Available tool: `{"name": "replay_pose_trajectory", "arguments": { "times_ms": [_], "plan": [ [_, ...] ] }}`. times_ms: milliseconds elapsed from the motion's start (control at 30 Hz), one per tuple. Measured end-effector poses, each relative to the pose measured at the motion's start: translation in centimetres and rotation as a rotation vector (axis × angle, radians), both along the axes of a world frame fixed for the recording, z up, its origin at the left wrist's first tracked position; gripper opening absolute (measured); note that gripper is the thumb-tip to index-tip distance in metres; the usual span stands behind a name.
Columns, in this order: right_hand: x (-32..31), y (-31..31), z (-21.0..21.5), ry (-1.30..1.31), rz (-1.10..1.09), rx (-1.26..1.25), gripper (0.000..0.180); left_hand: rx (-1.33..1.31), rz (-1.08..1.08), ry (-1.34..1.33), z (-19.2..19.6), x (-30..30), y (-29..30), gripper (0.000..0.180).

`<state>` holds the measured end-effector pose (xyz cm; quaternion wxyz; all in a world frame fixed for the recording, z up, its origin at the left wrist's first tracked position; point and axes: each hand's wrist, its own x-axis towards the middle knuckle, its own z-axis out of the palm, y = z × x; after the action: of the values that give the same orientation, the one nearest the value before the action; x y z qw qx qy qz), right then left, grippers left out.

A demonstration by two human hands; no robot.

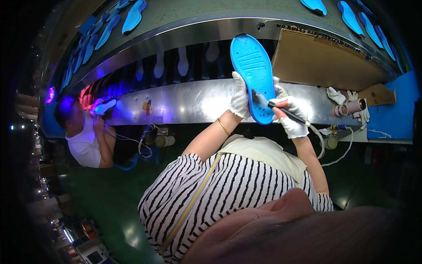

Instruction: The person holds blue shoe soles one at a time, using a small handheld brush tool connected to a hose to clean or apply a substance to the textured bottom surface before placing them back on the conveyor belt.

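Observation:
My left hand (240, 97), in a white glove, grips a bright blue shoe sole (249, 61) by its left edge. The sole stands tilted above the metal ledge, its dotted and ribbed face turned toward me. In my right hand (293, 121), gloved with bare fingertips, is a black-handled brush (292, 115). Its pale bristles touch the lower half of the sole. A whitish hose (320, 138) runs from the handle end down past my right forearm. Some white-gloved fingers show at the sole's right edge; which hand they belong to I cannot tell.
Blue soles (133, 16) lie on the green conveyor belt (193, 9) beyond the metal ledge (176, 105). A cardboard sheet (321, 57) leans at right, near tape rolls (354, 106) and spare gloves (336, 95). At left, a co-worker (85, 136) handles another sole (104, 107).

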<state>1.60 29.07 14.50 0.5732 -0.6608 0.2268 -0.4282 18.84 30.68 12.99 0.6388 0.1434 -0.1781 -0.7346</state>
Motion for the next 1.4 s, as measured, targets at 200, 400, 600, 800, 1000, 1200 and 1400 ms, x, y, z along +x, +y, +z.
{"name": "replay_pose_trajectory", "arguments": {
  "times_ms": [200,400,600,800,1000,1200,1400],
  "plan": [
    [0.1,0.6,2.2,-0.081,0.232,0.351,0.008,-0.253,-0.050,0.235,-1.2,1.5,-2.1,0.121],
    [0.2,0.4,1.1,-0.031,0.127,0.124,0.011,-0.414,-0.024,0.042,1.1,2.8,-3.2,0.118],
    [-0.5,-0.9,1.2,-0.177,0.118,0.229,0.016,-0.445,0.000,-0.324,3.0,3.2,-2.9,0.118],
    [-0.3,-1.5,2.1,0.234,0.211,0.168,0.014,-0.388,-0.065,-0.646,3.2,3.9,-3.8,0.097],
    [-1.1,-2.2,3.8,0.284,0.315,0.380,0.013,-0.162,-0.163,-0.892,4.1,4.7,-4.0,0.075],
    [0.7,-1.9,3.1,0.269,0.228,-0.266,0.019,0.117,-0.203,-0.997,6.0,3.6,-4.7,0.061],
    [-0.3,-3.1,3.5,0.274,0.202,-0.101,0.015,0.127,-0.241,-1.034,5.5,3.1,-5.1,0.062]
  ]
}}
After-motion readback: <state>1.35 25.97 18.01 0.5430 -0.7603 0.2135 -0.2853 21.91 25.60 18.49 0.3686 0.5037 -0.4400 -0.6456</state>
